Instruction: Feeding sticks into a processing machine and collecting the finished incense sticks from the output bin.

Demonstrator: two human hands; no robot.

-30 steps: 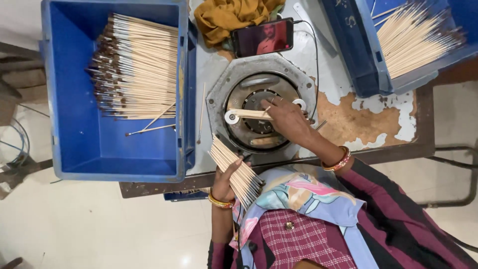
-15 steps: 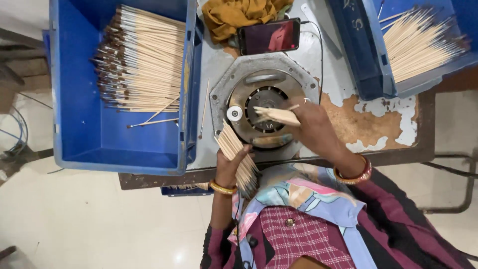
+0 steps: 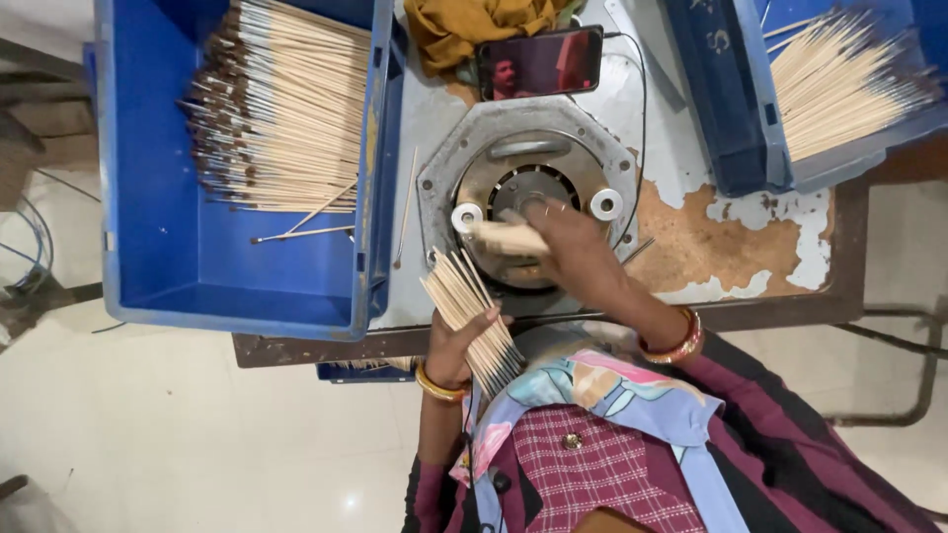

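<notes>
Left hand (image 3: 456, 341): closed around a fanned bundle of sticks (image 3: 472, 314) at the table's near edge.
Right hand (image 3: 568, 247): over the round machine (image 3: 523, 183), fingers pinched on a small batch of sticks (image 3: 506, 237); blurred.
Table (image 3: 750, 232): worn top, pale paint flaking off brown board, dark metal rim.
Left bin (image 3: 237, 286): blue, holding a heap of dark-tipped sticks (image 3: 276, 109), a few loose ones beside it.
Right bin (image 3: 731, 99): blue, with plain sticks (image 3: 839, 79).
Behind machine: phone (image 3: 540, 61) leaning on a mustard cloth (image 3: 474, 25).
Floor (image 3: 148, 434): pale, glossy tiles; cables at far left.
</notes>
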